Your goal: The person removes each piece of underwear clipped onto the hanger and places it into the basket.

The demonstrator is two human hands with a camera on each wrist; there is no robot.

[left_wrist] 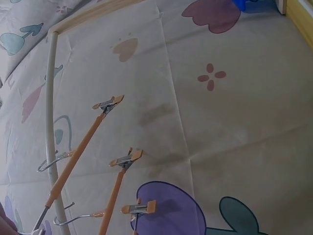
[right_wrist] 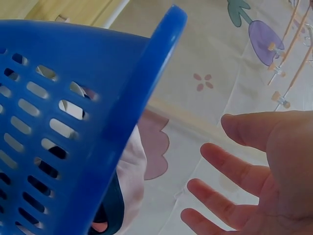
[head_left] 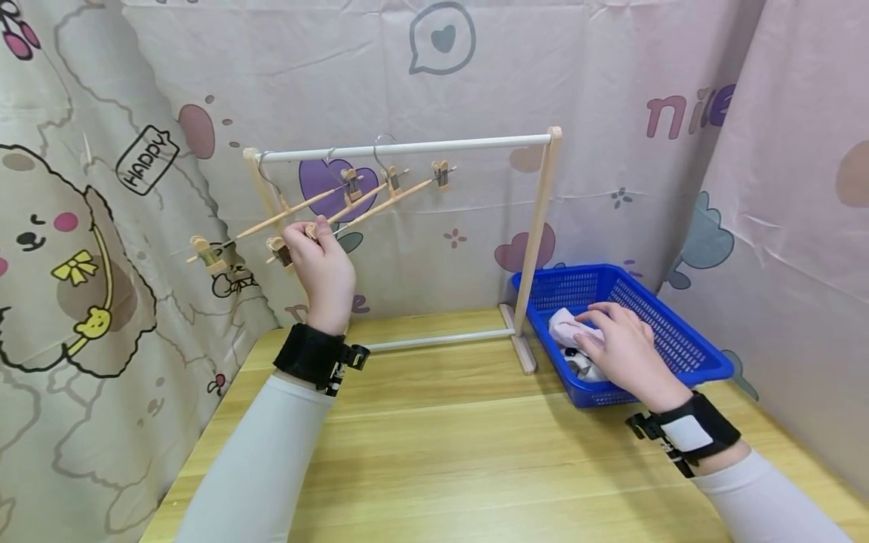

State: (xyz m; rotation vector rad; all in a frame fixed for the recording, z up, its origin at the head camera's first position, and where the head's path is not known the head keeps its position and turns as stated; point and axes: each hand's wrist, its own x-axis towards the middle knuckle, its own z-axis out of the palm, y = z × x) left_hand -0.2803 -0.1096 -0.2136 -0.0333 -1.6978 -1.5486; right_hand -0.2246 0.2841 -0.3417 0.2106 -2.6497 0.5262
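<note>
My left hand point(head_left: 322, 264) is raised at the near end of a wooden clip hanger point(head_left: 387, 204), pinching its end clip point(head_left: 311, 231) between thumb and fingers. This hanger hooks over the white rail point(head_left: 462, 145) of a small rack; in the left wrist view its wooden bar point(left_wrist: 78, 152) slants away to the far clip point(left_wrist: 108, 104). Over the blue basket point(head_left: 699, 369) is my right hand point(head_left: 624, 351), fingers spread and bent loosely near a pale pink cloth point(head_left: 565, 329). In the right wrist view, the fingertips are apart from the basket wall point(right_wrist: 107, 127).
Two more clip hangers hang to the left, one with its near clip point(head_left: 207, 255) out past the rack. A wooden rack post point(head_left: 536, 234) stands beside the basket. Dark and white fabric point(head_left: 580, 367) lies under the pink cloth. Printed curtains point(head_left: 434, 90) surround the wooden table point(head_left: 441, 452).
</note>
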